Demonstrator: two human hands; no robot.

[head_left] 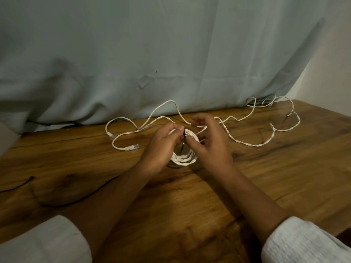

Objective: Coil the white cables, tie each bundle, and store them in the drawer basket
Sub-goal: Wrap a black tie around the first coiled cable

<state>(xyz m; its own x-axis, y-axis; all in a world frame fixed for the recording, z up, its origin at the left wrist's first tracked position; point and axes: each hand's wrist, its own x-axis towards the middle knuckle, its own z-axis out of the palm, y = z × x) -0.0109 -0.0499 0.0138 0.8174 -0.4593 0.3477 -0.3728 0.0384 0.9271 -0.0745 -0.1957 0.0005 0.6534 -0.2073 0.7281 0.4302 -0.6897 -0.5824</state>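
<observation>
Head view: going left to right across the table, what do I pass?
Black cord → cable plugs → left hand, gripping the coil → coiled bundle → right hand, apparently pinching a dark tie at the bundle → twisted white cable.

Wood table w/ pale cloth backdrop; white wall at right, prob. dim light.
</observation>
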